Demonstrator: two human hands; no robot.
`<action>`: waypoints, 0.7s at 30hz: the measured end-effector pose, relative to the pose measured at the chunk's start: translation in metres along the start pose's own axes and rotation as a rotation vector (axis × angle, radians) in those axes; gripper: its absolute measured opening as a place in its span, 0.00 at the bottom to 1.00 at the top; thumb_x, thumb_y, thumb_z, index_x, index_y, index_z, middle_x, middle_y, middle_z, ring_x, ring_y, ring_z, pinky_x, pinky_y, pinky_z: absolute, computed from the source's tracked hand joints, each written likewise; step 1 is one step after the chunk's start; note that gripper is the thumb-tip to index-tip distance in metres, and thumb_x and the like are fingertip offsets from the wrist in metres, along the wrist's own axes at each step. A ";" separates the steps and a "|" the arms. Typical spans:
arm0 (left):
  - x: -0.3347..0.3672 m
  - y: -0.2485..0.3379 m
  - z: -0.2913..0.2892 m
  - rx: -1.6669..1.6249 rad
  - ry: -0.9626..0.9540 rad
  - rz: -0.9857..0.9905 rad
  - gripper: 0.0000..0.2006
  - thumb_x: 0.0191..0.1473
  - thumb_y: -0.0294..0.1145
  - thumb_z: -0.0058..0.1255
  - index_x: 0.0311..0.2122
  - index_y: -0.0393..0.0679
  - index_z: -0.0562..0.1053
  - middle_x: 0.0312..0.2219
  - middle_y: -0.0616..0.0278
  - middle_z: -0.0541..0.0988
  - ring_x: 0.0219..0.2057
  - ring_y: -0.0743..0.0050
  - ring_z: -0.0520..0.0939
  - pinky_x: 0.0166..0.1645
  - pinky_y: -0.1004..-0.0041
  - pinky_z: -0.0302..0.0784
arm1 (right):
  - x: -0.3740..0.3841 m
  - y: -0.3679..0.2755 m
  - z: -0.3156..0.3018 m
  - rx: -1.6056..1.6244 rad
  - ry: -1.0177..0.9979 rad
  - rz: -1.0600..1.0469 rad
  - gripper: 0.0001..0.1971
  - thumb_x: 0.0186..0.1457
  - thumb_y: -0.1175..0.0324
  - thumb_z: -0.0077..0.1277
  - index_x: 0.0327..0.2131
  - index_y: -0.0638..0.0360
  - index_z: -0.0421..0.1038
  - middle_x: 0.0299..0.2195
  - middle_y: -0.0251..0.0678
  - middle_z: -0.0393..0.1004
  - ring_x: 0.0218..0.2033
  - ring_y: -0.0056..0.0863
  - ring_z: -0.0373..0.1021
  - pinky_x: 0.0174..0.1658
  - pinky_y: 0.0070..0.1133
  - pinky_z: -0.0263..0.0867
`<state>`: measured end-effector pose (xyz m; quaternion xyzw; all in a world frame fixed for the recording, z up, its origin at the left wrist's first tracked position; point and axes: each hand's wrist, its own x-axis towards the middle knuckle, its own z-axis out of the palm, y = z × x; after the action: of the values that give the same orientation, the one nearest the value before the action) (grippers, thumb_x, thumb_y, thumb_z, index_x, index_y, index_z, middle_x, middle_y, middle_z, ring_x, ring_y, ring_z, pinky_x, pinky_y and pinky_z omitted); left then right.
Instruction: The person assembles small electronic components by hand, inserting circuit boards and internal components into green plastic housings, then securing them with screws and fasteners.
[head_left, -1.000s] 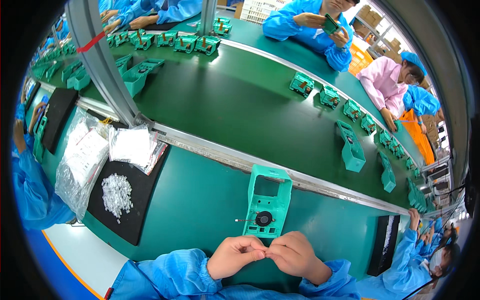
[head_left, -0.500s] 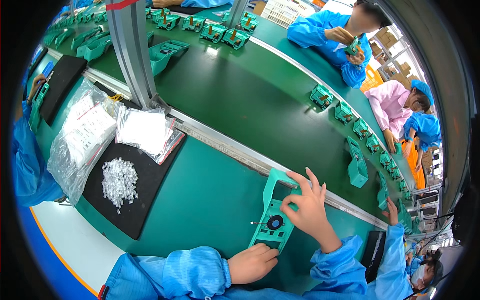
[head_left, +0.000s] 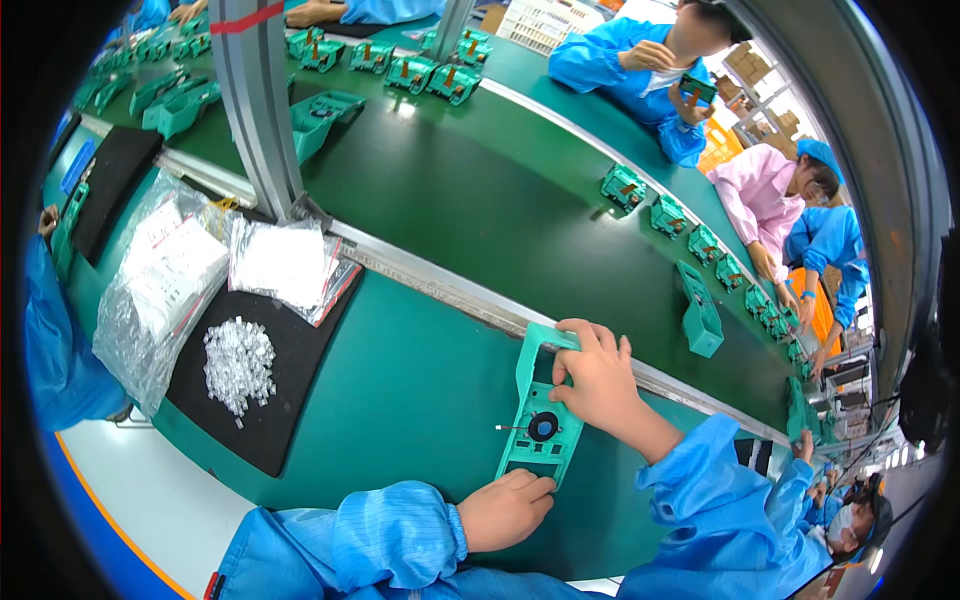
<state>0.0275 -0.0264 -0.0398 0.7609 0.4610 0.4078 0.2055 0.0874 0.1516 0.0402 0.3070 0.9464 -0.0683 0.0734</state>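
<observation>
A green plastic housing lies in front of me on the green worktop, its far end close to the metal rail. A round black fan sits in it, with a thin lead ending in a small white connector on the left side. My left hand grips the housing's near end, fingers curled together. My right hand is closed over the far right edge, its fingertips on the frame. Whether a small part is under those fingertips is hidden.
Left of me, a black mat bears a pile of small clear pieces and plastic bags. Beyond the rail, a green conveyor carries several housings. A metal post rises at left. Co-workers sit across.
My right hand's raised fingers have come down and curled over the housing's far edge. My left hand keeps its hold. The view has shifted slightly; a co-worker opposite has parted their hands.
</observation>
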 end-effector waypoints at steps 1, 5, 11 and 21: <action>0.001 -0.002 -0.001 0.009 -0.007 -0.003 0.05 0.42 0.26 0.49 0.27 0.38 0.71 0.35 0.60 0.70 0.32 0.65 0.71 0.39 0.72 0.69 | 0.000 0.003 0.000 0.022 -0.005 -0.039 0.11 0.33 0.69 0.61 0.20 0.55 0.67 0.52 0.34 0.55 0.56 0.50 0.47 0.50 0.58 0.45; 0.005 -0.008 0.006 -0.027 -0.024 0.029 0.04 0.43 0.27 0.49 0.27 0.39 0.71 0.34 0.60 0.71 0.31 0.64 0.72 0.39 0.72 0.69 | -0.032 0.029 -0.011 0.031 0.316 -0.131 0.09 0.38 0.64 0.59 0.25 0.50 0.71 0.50 0.33 0.62 0.55 0.44 0.53 0.51 0.46 0.51; 0.013 0.008 -0.004 -0.039 -0.019 0.019 0.03 0.39 0.25 0.52 0.24 0.41 0.72 0.32 0.59 0.73 0.29 0.59 0.73 0.36 0.66 0.70 | -0.225 0.195 -0.031 -0.112 1.049 0.781 0.06 0.45 0.76 0.47 0.30 0.61 0.69 0.32 0.40 0.69 0.36 0.40 0.66 0.40 0.28 0.62; 0.028 0.033 -0.014 -0.029 -0.118 -0.014 0.04 0.44 0.23 0.49 0.29 0.38 0.71 0.32 0.54 0.74 0.33 0.53 0.73 0.38 0.65 0.67 | -0.447 0.307 0.074 0.124 0.513 1.397 0.13 0.37 0.65 0.60 0.29 0.61 0.75 0.24 0.43 0.75 0.28 0.32 0.73 0.34 0.25 0.68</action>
<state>0.0405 -0.0192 0.0027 0.7774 0.4476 0.3671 0.2461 0.6340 0.1297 0.0221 0.8466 0.5130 0.0148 -0.1407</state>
